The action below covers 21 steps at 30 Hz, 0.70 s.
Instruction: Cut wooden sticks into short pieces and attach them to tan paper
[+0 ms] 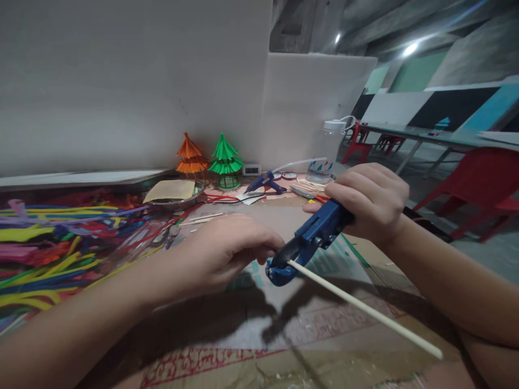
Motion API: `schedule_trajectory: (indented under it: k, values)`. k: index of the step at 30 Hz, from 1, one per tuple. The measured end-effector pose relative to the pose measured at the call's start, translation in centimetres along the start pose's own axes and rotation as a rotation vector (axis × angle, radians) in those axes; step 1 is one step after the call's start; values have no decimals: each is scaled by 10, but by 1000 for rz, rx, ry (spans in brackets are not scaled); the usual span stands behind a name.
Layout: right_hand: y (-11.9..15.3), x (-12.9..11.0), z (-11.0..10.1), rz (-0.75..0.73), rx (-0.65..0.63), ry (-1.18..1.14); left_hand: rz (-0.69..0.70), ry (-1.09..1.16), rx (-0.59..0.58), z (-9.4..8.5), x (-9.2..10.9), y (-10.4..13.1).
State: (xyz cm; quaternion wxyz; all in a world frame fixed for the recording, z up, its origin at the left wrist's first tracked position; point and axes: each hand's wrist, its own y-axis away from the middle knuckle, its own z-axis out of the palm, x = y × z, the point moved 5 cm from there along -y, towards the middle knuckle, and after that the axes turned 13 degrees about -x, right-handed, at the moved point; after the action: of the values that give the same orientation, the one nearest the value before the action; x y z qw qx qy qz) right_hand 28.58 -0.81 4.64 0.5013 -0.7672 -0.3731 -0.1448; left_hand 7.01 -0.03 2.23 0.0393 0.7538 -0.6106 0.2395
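Note:
My right hand (368,200) is wrapped around the handles of a blue hand cutter (318,229), whose jaws point down and to the left. A thin, pale wooden stick (365,308) runs through the jaws, its long end slanting toward the lower right. My left hand (239,248) is closed at the far side of the jaws, its curled fingers in line with the stick; its grip on the short end is partly hidden. Beneath both hands lies a translucent sheet (255,319) over cardboard with red and teal markings.
Colourful pipe cleaners (48,259) are heaped at left, beside a metal tray (198,189). Behind stand an orange paper-like tree (188,156), a green one (225,162), a blue glue gun (265,182) and a clear bottle (330,146). Scissors (306,193) and loose sticks lie near the bottle.

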Motion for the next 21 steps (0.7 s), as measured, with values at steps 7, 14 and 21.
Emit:
schedule_trajectory:
  k: [7, 14, 21]
  values:
    - [-6, -6, 24, 113, -194, -499, -29, 216, 189, -15, -9, 13]
    - [0, -51, 70, 493, -758, -1195, 16, 768, 97, -21, -28, 13]
    - [3, -58, 71, 522, -827, -1196, -46, 964, 81, -15, -32, 7]
